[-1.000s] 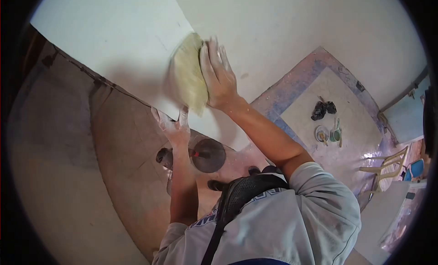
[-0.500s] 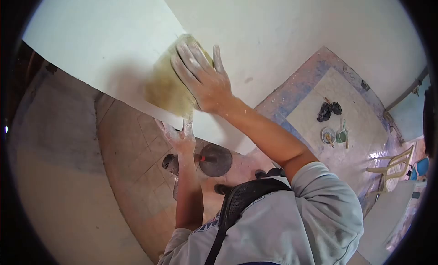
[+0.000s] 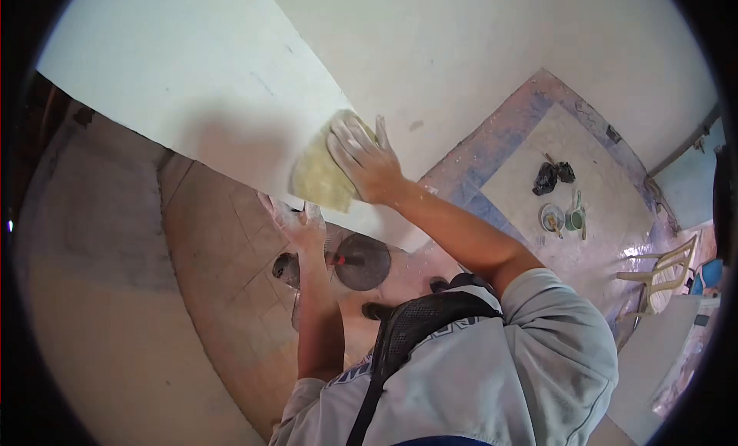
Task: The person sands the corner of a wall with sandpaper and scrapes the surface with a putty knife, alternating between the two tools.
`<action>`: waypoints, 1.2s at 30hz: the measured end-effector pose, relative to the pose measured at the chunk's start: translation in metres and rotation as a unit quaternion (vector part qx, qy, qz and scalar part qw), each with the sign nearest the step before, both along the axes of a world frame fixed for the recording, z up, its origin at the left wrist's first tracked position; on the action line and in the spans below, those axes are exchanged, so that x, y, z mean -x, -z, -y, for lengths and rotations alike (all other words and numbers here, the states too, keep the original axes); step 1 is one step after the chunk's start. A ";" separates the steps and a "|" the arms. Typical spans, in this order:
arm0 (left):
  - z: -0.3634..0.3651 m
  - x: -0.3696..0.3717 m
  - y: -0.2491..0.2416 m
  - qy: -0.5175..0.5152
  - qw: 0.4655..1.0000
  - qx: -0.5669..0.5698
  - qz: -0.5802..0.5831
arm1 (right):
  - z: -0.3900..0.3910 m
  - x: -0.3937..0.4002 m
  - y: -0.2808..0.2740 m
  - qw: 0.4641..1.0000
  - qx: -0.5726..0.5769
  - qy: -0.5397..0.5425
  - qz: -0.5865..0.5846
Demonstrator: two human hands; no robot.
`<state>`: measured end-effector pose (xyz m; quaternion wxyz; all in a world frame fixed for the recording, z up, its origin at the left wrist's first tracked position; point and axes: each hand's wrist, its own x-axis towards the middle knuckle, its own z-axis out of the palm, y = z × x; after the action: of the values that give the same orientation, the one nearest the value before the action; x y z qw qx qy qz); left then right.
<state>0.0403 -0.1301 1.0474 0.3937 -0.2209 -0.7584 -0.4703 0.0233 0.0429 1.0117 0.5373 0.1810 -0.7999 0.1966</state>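
My right hand (image 3: 367,160) presses a yellowish sheet of sandpaper (image 3: 321,175) against the white wall face (image 3: 184,69), close to its corner line. The fingers lie together along the sheet, while the thumb sticks up apart. Part of the paper is covered by the palm. Below the sheet, at the wall's lower edge, my left hand (image 3: 298,225) is held up with thumb and fingers apart. White dust coats both hands, and nothing shows in the left one.
Beneath my arms, a round dark object (image 3: 363,263) stands on the tiled floor. Farther right lie black plastic bags (image 3: 546,179), a small bowl (image 3: 551,218) and a green container (image 3: 573,220). A beige plastic chair (image 3: 657,278) stands at the far right.
My right hand and the sandpaper have slid right and down along the wall, away from the left hand. My left hand has hardly moved.
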 end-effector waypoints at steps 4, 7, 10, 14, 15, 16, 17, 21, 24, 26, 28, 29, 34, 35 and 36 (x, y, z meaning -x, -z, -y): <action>0.010 0.002 0.010 0.026 1.000 -0.011 0.008 | 0.001 -0.010 -0.027 0.999 0.017 -0.014 0.038; 0.000 -0.011 -0.010 -0.026 0.997 0.029 0.070 | -0.002 -0.013 -0.146 0.999 0.022 -0.014 -0.020; 0.009 -0.004 0.004 -0.009 0.997 0.020 0.072 | -0.001 -0.004 -0.124 1.000 0.007 -0.010 -0.014; 0.014 0.000 0.006 -0.003 0.999 0.018 0.046 | -0.009 -0.009 0.001 0.999 -0.007 -0.002 0.045; 0.013 -0.003 0.007 0.001 0.999 0.012 0.047 | -0.008 -0.019 -0.010 0.998 0.009 -0.017 0.062; 0.010 0.000 0.012 0.052 0.995 -0.059 0.055 | -0.009 -0.017 -0.025 0.997 -0.022 -0.003 0.080; 0.011 -0.005 0.008 0.053 0.995 -0.058 0.059 | -0.006 -0.017 -0.064 0.999 -0.005 -0.028 0.038; 0.003 -0.007 -0.001 -0.001 0.996 -0.010 0.094 | -0.001 -0.006 -0.155 0.999 0.017 -0.033 -0.036; 0.023 0.005 0.015 0.003 0.998 0.050 0.032 | 0.003 -0.015 -0.068 0.998 -0.023 -0.037 0.034; 0.023 0.004 0.014 0.008 0.998 0.038 0.040 | 0.005 -0.016 -0.024 0.999 -0.025 -0.006 0.043; 0.014 0.000 0.013 0.031 0.996 -0.044 0.068 | 0.008 -0.022 -0.050 0.996 -0.006 0.016 0.082; 0.014 -0.004 0.011 0.030 0.996 -0.041 0.070 | 0.009 -0.026 -0.085 0.998 0.034 0.008 0.055; 0.014 0.001 0.015 0.020 0.998 -0.028 0.061 | 0.020 -0.026 -0.072 0.997 0.063 0.001 0.053; 0.011 -0.002 0.008 0.034 0.998 -0.022 0.042 | 0.024 -0.029 -0.047 0.997 0.055 -0.001 0.053; 0.011 0.004 0.010 0.034 0.998 -0.025 0.037 | 0.023 -0.033 -0.048 0.998 0.044 -0.001 0.053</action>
<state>0.0362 -0.1412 1.0375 0.3546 -0.2192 -0.7524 -0.5101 0.0559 0.0202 1.0595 0.5017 0.1475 -0.8174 0.2418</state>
